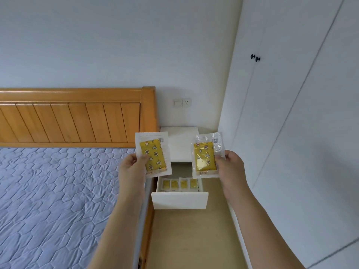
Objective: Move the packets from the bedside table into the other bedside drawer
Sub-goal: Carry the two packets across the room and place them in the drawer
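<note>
- Bedroom corner: white walls, wooden headboard (pixel 73 121), quilted mattress (pixel 54 191), wardrobe doors (pixel 291 133) to the right.
- White bedside table (pixel 180 144), tabletop bare where visible; its drawer (pixel 179 200) pulled open below both hands, four packets in drawer (pixel 179 184) side by side.
- Left hand (pixel 133 169): fingers clamped on left packet (pixel 153 155), held upright, long axis vertical.
- Right hand (pixel 231 167): fingers pinch right packet (pixel 206 156), likewise upright.
- Judgement: both hands about equally near the drawer; the next move is downward.
</note>
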`<state>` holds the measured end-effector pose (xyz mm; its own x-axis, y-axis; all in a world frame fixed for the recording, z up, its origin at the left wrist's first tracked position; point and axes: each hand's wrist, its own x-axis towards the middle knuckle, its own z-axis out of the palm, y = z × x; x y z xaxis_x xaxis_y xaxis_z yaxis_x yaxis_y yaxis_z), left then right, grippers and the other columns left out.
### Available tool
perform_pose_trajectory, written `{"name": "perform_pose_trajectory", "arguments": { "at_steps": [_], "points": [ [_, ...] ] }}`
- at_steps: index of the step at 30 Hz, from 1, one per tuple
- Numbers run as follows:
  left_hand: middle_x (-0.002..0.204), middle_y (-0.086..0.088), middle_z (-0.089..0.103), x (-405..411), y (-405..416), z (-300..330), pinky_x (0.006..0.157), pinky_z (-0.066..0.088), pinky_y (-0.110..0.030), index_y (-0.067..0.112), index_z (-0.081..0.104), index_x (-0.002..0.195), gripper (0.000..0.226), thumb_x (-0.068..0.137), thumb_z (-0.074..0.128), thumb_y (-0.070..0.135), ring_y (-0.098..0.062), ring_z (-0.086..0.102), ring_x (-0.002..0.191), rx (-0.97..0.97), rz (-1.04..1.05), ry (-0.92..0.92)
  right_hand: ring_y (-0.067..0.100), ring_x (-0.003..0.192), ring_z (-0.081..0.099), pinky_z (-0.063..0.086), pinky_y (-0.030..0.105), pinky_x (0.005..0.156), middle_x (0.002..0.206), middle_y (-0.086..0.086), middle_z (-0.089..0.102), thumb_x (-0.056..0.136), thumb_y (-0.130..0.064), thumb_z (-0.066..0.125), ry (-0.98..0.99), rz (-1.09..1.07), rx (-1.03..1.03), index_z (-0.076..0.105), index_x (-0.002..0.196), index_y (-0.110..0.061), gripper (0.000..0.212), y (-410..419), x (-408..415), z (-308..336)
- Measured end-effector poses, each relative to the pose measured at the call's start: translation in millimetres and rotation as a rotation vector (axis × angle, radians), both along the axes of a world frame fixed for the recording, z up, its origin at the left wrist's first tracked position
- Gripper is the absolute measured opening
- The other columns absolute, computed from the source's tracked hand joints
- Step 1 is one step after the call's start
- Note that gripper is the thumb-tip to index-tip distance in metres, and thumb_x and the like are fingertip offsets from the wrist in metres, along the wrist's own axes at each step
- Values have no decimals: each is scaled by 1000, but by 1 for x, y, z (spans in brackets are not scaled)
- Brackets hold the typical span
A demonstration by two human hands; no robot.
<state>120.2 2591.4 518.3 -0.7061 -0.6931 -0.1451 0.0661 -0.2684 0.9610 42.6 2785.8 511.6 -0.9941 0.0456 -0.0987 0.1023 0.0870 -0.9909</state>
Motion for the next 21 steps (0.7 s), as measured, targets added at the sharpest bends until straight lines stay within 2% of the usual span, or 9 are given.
{"name": "perform_pose_trajectory", "arguments": {
  "at_steps": [4, 7, 10, 12, 15, 18, 21],
  "points": [
    [93, -1, 74, -87, -35, -8, 60, 51, -23, 11, 66, 96, 9, 95, 57, 10, -13, 70, 80, -50, -7, -56, 24, 81, 71, 57, 51, 82, 82, -2, 71, 91, -28, 52, -11, 4, 55, 63, 88, -21, 14, -34, -82, -6],
    [91, -2, 73, -146, -51, -28, 58, 49, -22, 10, 66, 95, 9, 95, 57, 9, -14, 69, 79, -58, -33, -128, 19, 79, 70, 58, 44, 78, 84, -1, 70, 96, -21, 51, -54, 21, 78, 62, 90, -22, 13, -47, -137, -27],
    [91, -2, 72, -199, -64, -57, 59, 50, -25, 13, 65, 93, 9, 95, 58, 8, -17, 69, 81, -90, -54, -249, 14, 75, 68, 53, 29, 61, 86, 2, 69, 98, -17, 50, -161, 57, 107, 61, 93, -15, 12, -59, -187, -59],
    [90, -2, 71, -235, -73, -81, 58, 50, -25, 15, 64, 92, 11, 94, 57, 6, -17, 69, 80, -116, -66, -323, 10, 73, 67, 47, 23, 55, 88, 1, 70, 98, -14, 50, -244, 102, 128, 61, 95, -15, 12, -67, -221, -88],
    [90, 1, 69, -276, -81, -110, 58, 50, -26, 20, 61, 89, 16, 94, 55, 5, -15, 68, 79, -195, -94, -443, 10, 77, 67, 46, 25, 57, 92, -1, 70, 97, -15, 51, -349, 170, 199, 61, 97, -19, 11, -77, -259, -122],
    [88, 1, 68, -329, -92, -149, 58, 51, -27, 19, 61, 92, 13, 94, 54, 8, -15, 67, 77, -286, -142, -586, 12, 81, 68, 51, 26, 62, 93, -2, 70, 96, -13, 50, -450, 234, 240, 62, 101, -19, 15, -93, -315, -162],
    [83, -1, 67, -372, -101, -200, 54, 48, -27, 18, 59, 90, 16, 92, 48, 7, -17, 63, 70, -415, -235, -754, 14, 81, 69, 59, 38, 72, 91, -3, 70, 93, -10, 48, -532, 277, 291, 61, 102, -22, 20, -116, -360, -210]
  ]
}}
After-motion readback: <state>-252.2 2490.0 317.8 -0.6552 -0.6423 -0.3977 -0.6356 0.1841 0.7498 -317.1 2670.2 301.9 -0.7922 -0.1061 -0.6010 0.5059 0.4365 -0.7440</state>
